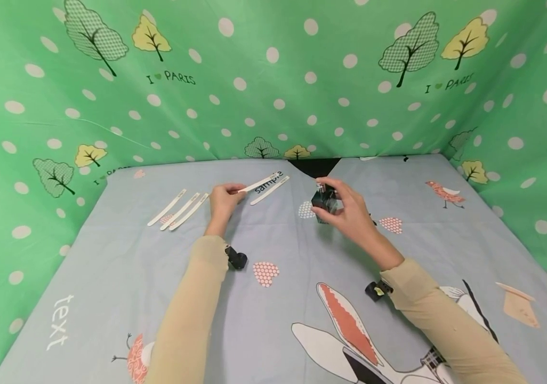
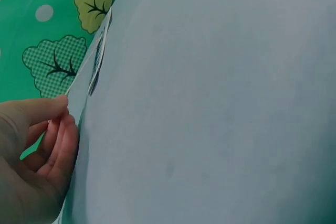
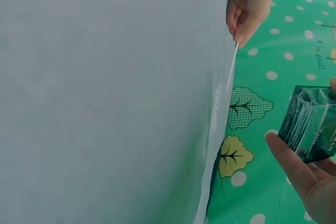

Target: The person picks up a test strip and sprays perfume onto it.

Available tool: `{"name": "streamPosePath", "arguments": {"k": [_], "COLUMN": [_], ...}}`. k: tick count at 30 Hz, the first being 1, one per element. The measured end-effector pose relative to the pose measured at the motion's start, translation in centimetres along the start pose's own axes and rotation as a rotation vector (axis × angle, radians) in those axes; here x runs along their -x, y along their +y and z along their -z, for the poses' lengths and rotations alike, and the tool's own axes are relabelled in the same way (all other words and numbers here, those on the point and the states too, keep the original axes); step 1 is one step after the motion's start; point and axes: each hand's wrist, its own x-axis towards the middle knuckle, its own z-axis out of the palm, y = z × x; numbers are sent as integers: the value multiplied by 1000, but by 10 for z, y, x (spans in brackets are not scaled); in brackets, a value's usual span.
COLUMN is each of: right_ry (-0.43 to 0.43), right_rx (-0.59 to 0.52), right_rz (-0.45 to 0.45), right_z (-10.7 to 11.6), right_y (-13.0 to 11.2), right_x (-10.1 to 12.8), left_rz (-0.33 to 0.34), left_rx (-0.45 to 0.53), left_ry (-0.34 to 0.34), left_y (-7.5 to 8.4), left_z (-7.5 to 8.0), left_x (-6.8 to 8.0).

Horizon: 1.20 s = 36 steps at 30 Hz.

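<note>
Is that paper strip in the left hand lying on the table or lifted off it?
Lifted. The left hand pinches one end of the paper strip, whose other end angles up above the tablecloth.

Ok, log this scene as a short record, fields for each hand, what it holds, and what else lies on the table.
left hand: left hand pinches one end of a white paper strip printed "sample", lifted off the table
right hand: right hand grips a dark glass bottle, held above the table
strip on table: one more loose strip lies just beyond the held one
strip group: three strips lie side by side, left of the left hand
surface: grey-blue printed cloth
backdrop: green dotted fabric with trees
</note>
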Motion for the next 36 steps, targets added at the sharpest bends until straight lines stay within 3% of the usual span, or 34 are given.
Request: {"name": "streamPosePath", "arguments": {"k": [9,20,36], "right_ry": [5,1,-11], "right_rx": [12,15,7], "right_rz": [-1,4,11], "right_z": [1,1,-2], "right_y": [-2,-4,-7], "right_x": [0,2,1], "left_rz": [35,78,84], "left_rx": [45,69,137], "left_ry": [-66,-82,-119], "left_y": [0,0,2], "left_z": [5,17,45], "left_x": [2,6,18]}}
